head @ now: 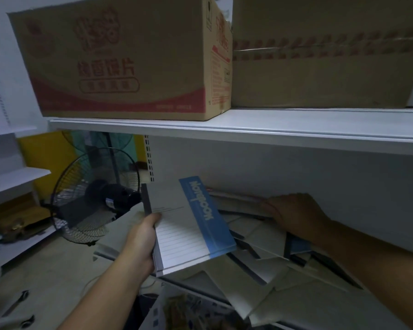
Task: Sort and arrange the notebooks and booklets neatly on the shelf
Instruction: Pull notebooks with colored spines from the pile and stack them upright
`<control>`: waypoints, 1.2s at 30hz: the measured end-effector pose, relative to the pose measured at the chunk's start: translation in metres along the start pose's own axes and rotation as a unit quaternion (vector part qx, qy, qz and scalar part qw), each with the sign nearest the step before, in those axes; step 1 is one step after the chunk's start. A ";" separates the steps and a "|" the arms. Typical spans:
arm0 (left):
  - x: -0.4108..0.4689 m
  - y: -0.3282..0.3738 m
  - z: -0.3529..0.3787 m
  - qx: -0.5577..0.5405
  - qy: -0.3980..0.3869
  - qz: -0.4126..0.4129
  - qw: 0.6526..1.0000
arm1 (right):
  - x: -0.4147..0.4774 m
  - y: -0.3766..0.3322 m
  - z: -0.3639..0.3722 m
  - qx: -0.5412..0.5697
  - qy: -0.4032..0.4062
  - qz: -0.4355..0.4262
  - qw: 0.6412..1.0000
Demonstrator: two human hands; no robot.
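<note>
We hold a stack of notebooks (188, 225) in our left hand (141, 241). The thumb is curled over the top cover, and the other fingers are hidden underneath, clamped on the spine side. The top cover is grey with ruled lines and one blue band reading NOTEBOOK. The page edges show at least two books, but we cannot count further. The stack is tilted in the air, just right of the thumb and in front of the lower shelf (110, 252).

Our right hand (293, 215) is well to the right of the stack, deep at the back of that shelf, with its back toward us. Its fingers point left into the dark, so we cannot tell whether they are spread or holding anything.

Below and in front of those fingers, a loose pile (272, 270) of notebooks and booklets sprawls across the lower shelf. They overlap at all angles and are too dim and blurred to count.

Above both hands, the upper shelf (272, 129) carries two cardboard boxes. The red-printed box (119, 60) sits over the left fingers. The taped box (320, 75) sits over the right fingers and is cut off at the top and right.

Left of the left fingers stands a black fan (91, 201), its motor partly behind the stack's corner.
</note>
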State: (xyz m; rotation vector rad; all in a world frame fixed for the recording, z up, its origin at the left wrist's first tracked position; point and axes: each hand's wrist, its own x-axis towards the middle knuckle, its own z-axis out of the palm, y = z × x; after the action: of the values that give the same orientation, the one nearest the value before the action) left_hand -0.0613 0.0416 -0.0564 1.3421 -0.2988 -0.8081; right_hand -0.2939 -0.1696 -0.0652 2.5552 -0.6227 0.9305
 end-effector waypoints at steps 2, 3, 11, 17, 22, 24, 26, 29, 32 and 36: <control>0.003 0.006 0.003 0.008 -0.016 0.020 1.000 | 0.002 0.003 -0.008 -0.047 0.081 -0.002 0.996; 0.003 0.009 0.006 0.013 -0.023 0.036 0.999 | 0.002 0.004 -0.014 -0.068 0.092 0.016 0.993; -0.048 0.003 0.083 0.028 -0.118 0.126 0.985 | -0.005 -0.043 -0.098 -0.105 0.010 0.100 0.989; -0.102 -0.037 0.177 -0.009 -0.178 0.093 0.980 | -0.050 -0.072 -0.142 -0.067 -0.098 0.116 0.986; -0.155 -0.077 0.231 -0.030 -0.277 0.012 0.960 | -0.129 -0.010 -0.188 0.164 -0.138 0.209 0.954; -0.175 -0.096 0.252 -0.009 -0.332 -0.034 0.943 | -0.170 0.031 -0.205 0.187 -0.111 0.330 0.919; -0.198 -0.115 0.277 0.005 -0.367 -0.058 0.928 | -0.216 0.067 -0.222 0.235 -0.114 0.427 0.866; -0.236 -0.147 0.320 0.024 -0.390 -0.090 0.916 | -0.283 0.095 -0.244 0.383 -0.114 0.542 0.739; -0.275 -0.187 0.364 0.064 -0.399 -0.127 0.906 | -0.345 0.111 -0.261 0.415 -0.027 0.636 0.650; -0.320 -0.239 0.412 0.108 -0.409 -0.147 0.894 | -0.412 0.127 -0.290 0.402 0.059 0.714 0.571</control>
State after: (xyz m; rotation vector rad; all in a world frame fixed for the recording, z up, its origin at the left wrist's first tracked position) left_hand -0.6249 -0.0540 -0.1021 1.1991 -0.8793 -1.6280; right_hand -0.7914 -0.0273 -0.1099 1.9398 -2.9727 2.1547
